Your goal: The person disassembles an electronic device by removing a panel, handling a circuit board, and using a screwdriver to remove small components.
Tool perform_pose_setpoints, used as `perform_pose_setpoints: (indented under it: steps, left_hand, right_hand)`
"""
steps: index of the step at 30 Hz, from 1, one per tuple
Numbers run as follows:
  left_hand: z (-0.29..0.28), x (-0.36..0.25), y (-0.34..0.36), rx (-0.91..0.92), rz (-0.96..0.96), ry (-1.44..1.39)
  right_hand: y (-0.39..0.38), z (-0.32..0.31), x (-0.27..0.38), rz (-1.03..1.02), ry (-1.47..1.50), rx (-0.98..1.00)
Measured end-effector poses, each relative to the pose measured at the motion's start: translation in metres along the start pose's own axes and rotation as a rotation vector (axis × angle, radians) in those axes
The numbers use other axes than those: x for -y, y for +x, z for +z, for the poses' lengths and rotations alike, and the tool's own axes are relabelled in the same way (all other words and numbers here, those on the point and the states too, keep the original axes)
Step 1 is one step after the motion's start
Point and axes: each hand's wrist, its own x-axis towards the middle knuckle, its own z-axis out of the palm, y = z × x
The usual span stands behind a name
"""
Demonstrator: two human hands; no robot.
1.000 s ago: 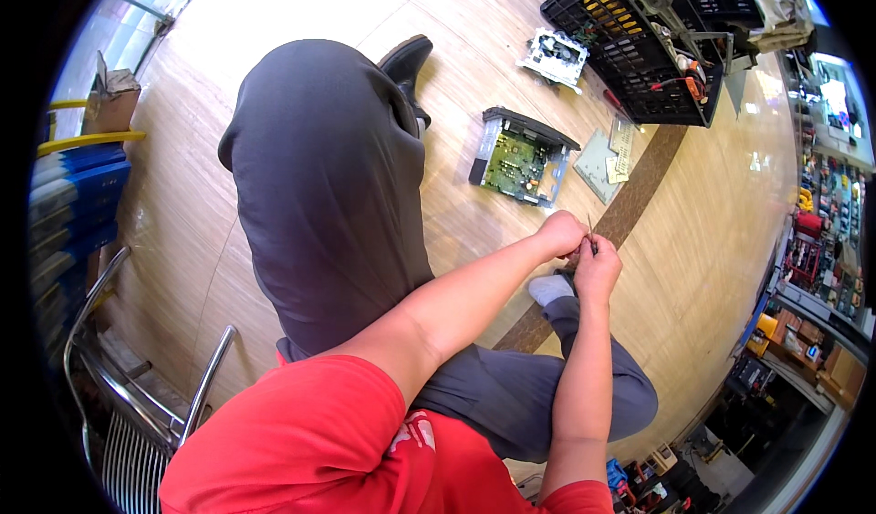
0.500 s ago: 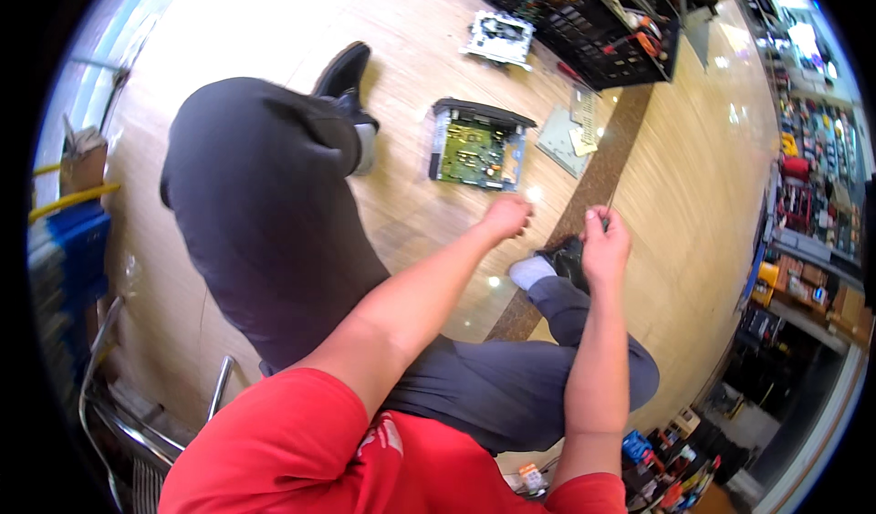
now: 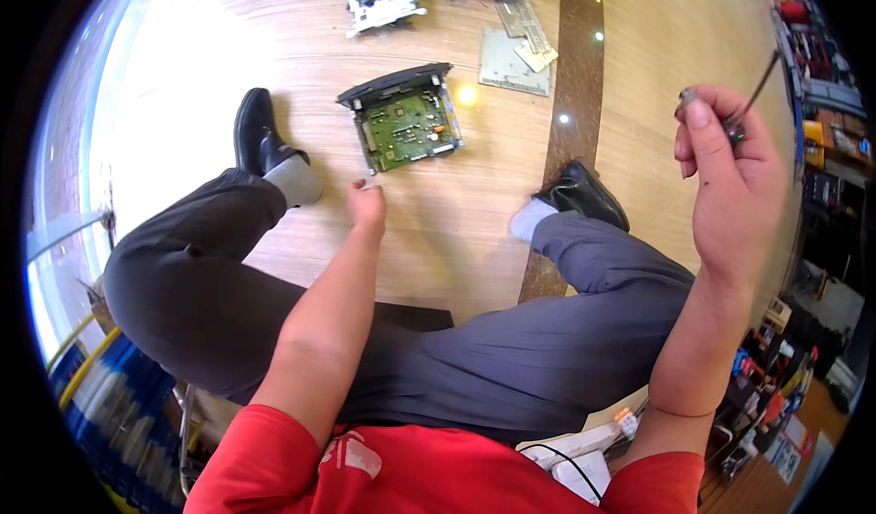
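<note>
On the floor sits an opened electronic unit with a black front panel, its green circuit board (image 3: 406, 129) exposed. My left hand (image 3: 367, 207) is just below the unit's near left corner, fingers curled together. A small pale spot shows at its fingertips; I cannot make out what it is or whether the fingers touch the unit. My right hand (image 3: 730, 162) is raised at the right, well away from the unit. It is closed around a screwdriver (image 3: 759, 89), whose thin dark shaft points up and outward. Thumb and forefinger also pinch a small greyish piece.
Flat metal plates (image 3: 511, 62) lie beyond the unit to the right, near a brown floor strip (image 3: 575, 103). A white-framed mechanism (image 3: 383, 3) lies farther back. My black shoes (image 3: 584, 194) flank the work. Crowded shelves stand at far right, blue items (image 3: 128, 404) at lower left.
The view has turned and shifted. My right hand has risen and moved right, bringing the screwdriver shaft plainly into sight. My left hand has moved left, to the unit's near left corner.
</note>
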Motion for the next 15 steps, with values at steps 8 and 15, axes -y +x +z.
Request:
perform_pose_setpoints:
  steps: [8, 15]
  left_hand:
    - [0.006, -0.060, -0.063, 0.342, -0.112, 0.210]
    - [0.019, -0.065, -0.065, 0.435, -0.112, 0.221]
  right_hand:
    - [0.006, -0.033, -0.002, -0.119, -0.023, -0.005]
    - [-0.002, -0.042, -0.018, -0.084, 0.015, 0.031]
